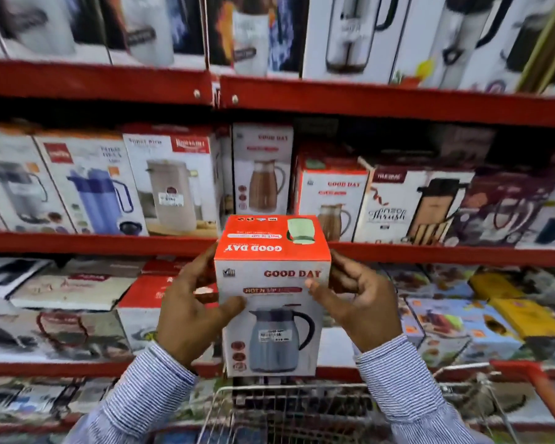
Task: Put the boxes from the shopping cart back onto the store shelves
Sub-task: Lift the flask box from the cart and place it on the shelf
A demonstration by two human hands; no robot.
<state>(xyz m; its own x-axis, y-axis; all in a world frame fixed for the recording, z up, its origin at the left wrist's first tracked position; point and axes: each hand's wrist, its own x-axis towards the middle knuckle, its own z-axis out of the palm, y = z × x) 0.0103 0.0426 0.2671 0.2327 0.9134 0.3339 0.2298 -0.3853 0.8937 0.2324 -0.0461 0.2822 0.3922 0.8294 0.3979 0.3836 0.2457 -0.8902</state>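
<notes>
I hold a white and red "Good Day" box (pixel 271 293) upright in front of the shelves; it shows a grey jug on its front. My left hand (pixel 191 302) grips its left side and my right hand (pixel 361 302) grips its right side. The box hangs above the wire shopping cart (pixel 269 408), level with the middle red shelf (pixel 109 243). Two more "Good Day" boxes (pixel 263 168) stand on that middle shelf just behind the held one, with a low gap above the shorter of them.
Red metal shelves run across the whole view, packed with flask and jug boxes on the top shelf (pixel 366 97) and flat boxes on the lower shelf (pixel 77 290). The cart's red handle (pixel 545 395) rises at the lower right.
</notes>
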